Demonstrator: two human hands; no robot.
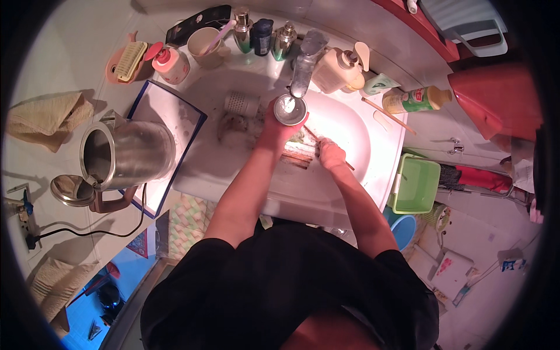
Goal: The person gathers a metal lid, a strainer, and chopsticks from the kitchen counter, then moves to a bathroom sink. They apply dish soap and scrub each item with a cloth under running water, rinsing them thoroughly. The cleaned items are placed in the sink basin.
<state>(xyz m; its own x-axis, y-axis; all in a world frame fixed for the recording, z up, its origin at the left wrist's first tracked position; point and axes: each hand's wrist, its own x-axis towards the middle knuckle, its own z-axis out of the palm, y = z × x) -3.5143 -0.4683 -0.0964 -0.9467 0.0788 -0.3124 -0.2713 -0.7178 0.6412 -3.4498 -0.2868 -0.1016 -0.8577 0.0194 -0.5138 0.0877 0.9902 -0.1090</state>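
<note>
My left hand [276,131] grips a round metal cup [295,114] with its mouth up, directly beneath the faucet [302,76]. Something bright and white, perhaps running water, shows inside the cup. In my right hand [331,153] is a thin brown stick [311,131], likely a chopstick, slanting across the basin. Several similar sticks [297,159] lie between my hands in the white washbasin [356,131], with foam around them. A perforated metal cylinder [242,103] rests on its side in the basin, left of the cup.
Pump bottles [334,70], a mug [205,50] and small bottles [262,37] line the basin's back rim. A lone stick [389,116] and a yellow-green bottle [415,99] lie on the right edge. At left, an open steel electric kettle [140,151] lies on a blue-edged board [192,111].
</note>
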